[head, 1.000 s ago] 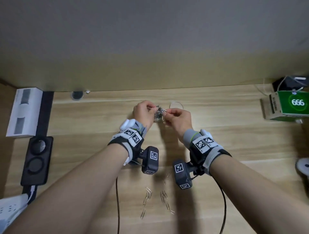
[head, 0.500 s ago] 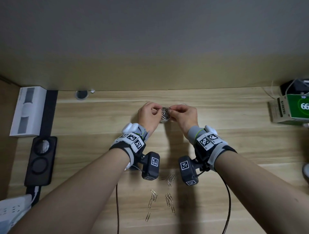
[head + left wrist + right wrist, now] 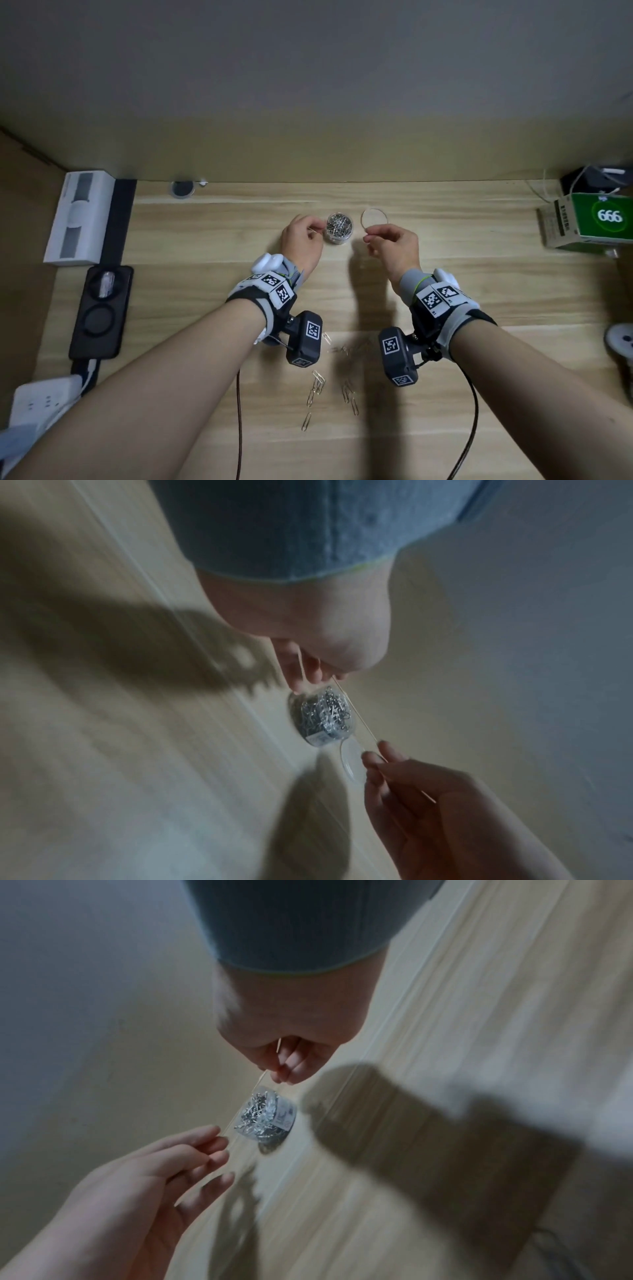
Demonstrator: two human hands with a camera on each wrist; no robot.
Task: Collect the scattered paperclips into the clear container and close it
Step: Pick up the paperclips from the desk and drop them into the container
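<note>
The clear round container [image 3: 339,228], full of silver paperclips, stands open on the wooden desk [image 3: 479,274]. Its clear lid [image 3: 374,219] lies flat just to the right. My left hand [image 3: 320,229] is at the container's left side with relaxed fingers, the fingertips [image 3: 219,1144] at its wall. My right hand [image 3: 370,240] hovers by the lid's near rim with thumb and fingers curled together; nothing shows between them. The wrist views show the container [image 3: 323,718] [image 3: 265,1115] between both hands. Several loose paperclips [image 3: 317,383] lie scattered on the desk near my wrists.
A white box [image 3: 78,219], a black device [image 3: 99,311] and a power strip [image 3: 41,401] line the left edge. A green carton [image 3: 596,219] sits at the back right. Cables [image 3: 238,411] trail toward me. The wall closes the desk's back.
Both hands were together over the container. They have moved apart, the left to its left side and the right over by the lid, which is uncovered again.
</note>
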